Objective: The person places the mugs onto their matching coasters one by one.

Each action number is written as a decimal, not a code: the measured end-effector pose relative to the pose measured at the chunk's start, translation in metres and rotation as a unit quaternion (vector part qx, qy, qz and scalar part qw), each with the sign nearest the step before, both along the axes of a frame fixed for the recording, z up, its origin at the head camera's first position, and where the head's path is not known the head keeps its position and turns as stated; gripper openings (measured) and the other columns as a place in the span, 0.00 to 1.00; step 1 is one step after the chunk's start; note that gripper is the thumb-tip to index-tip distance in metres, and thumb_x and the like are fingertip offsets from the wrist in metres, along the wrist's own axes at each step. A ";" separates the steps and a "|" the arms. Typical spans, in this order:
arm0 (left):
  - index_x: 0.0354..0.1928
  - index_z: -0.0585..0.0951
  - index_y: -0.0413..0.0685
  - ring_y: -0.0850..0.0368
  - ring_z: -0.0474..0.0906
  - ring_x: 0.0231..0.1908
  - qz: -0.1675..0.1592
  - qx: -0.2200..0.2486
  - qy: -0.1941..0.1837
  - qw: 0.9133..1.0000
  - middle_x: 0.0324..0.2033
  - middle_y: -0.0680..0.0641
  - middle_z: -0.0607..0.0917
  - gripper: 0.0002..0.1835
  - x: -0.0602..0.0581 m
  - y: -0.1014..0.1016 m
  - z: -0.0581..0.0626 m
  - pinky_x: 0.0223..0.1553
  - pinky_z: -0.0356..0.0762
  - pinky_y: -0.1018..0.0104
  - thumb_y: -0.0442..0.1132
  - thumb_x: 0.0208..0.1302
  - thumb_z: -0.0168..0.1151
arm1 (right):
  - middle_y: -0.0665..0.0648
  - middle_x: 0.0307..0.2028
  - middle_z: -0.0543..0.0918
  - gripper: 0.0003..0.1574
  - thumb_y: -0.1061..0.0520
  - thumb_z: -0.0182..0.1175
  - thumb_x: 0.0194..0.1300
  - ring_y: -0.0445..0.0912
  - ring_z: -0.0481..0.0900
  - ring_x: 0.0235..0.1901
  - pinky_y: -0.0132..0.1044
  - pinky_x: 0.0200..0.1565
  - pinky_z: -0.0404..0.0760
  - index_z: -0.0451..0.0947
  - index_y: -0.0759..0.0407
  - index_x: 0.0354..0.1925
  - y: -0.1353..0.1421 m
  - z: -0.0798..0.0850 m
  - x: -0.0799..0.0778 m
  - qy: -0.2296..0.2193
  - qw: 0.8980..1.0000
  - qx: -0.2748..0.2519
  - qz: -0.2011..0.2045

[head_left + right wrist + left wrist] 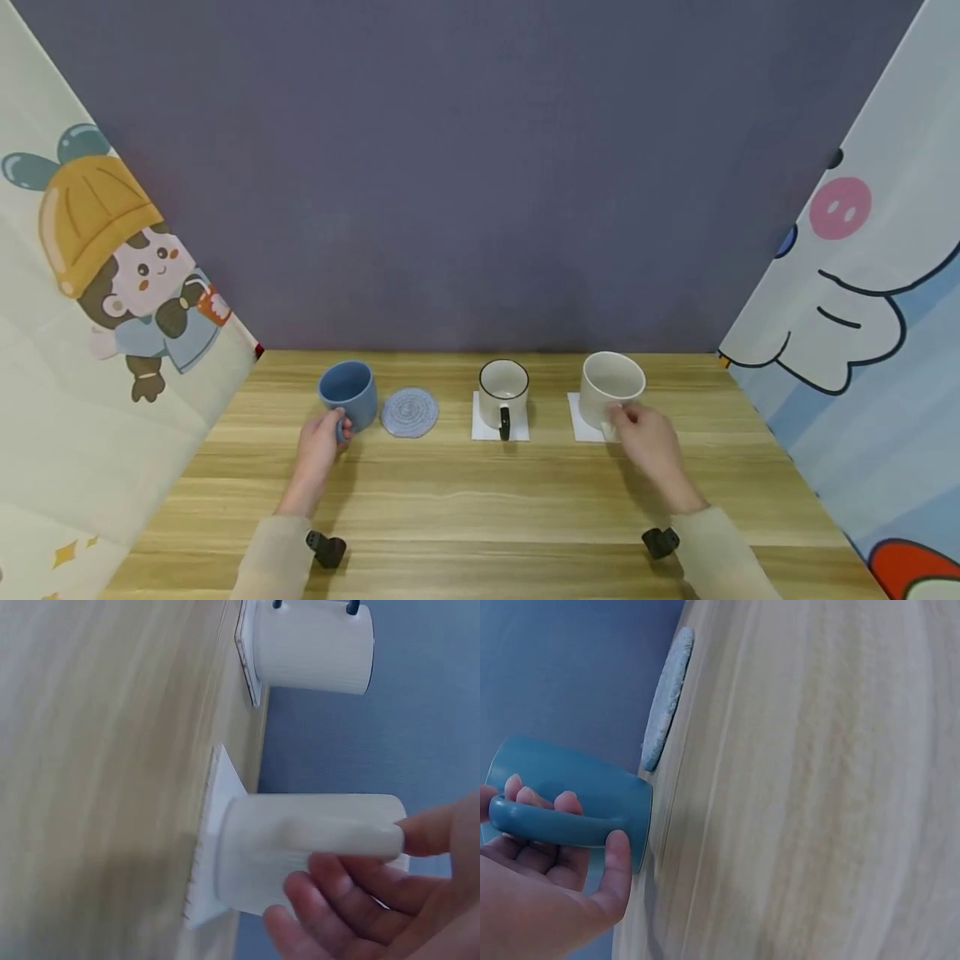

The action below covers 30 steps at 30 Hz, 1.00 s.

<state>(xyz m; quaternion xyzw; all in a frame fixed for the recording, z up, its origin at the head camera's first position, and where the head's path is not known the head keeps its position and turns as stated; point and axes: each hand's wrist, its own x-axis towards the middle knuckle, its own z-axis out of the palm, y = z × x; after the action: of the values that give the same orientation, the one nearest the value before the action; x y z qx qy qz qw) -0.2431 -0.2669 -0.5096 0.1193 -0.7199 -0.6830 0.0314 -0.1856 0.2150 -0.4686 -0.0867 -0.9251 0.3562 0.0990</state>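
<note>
The small cup (pixel 492 410) and white cup (pixel 597 406) sit on mats (pixel 480 431); the blue cup (pixel 363 407) doesn't yet. The left hand (pixel 322 442) holds the blue cup, the right hand (pixel 649 437) the white cup.

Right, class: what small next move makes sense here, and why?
Perhaps the left hand should move the blue cylindrical mug onto the round blue-grey textured coaster: that hand grips the mug's handle, and the mug is beside the coaster, not on it.

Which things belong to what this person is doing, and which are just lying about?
Likely part of the job:
plain blue mug, in the left hand
plain white mug, in the right hand

Untouched, perhaps just there:
round blue textured coaster
white mug with black rim and handle
two square white coasters
</note>
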 end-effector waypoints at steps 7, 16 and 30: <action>0.30 0.77 0.42 0.63 0.75 0.29 -0.021 0.006 -0.006 1.000 0.26 0.54 0.77 0.17 0.002 -0.002 0.003 0.40 0.77 0.66 0.40 0.78 0.46 | 0.54 0.24 0.80 0.23 0.47 0.52 0.76 0.50 0.74 0.25 0.42 0.26 0.70 0.82 0.62 0.33 0.001 0.019 0.002 -0.032 0.995 0.090 0.031; 0.30 0.76 0.43 0.63 0.75 0.29 -0.018 0.002 -0.001 1.000 0.26 0.54 0.77 0.16 0.002 -0.003 0.002 0.41 0.78 0.65 0.40 0.77 0.46 | 0.56 0.24 0.77 0.18 0.52 0.52 0.74 0.50 0.73 0.23 0.41 0.22 0.69 0.79 0.61 0.31 -0.008 0.038 0.006 -0.007 0.988 0.150 0.037; 0.30 0.75 0.40 0.62 0.76 0.30 -0.016 0.008 0.003 1.000 0.26 0.52 0.77 0.17 0.004 -0.003 0.003 0.40 0.79 0.68 0.40 0.79 0.47 | 0.52 0.21 0.73 0.19 0.58 0.54 0.72 0.49 0.68 0.21 0.43 0.24 0.68 0.71 0.53 0.21 -0.042 0.058 0.002 0.116 0.978 0.162 0.067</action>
<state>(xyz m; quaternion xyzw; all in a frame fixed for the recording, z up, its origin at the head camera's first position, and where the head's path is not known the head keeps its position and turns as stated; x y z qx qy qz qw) -0.2391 -0.2698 -0.5071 0.1064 -0.7160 -0.6896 0.0215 -0.1836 0.1732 -0.4102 0.0348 -0.9564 0.2151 0.1946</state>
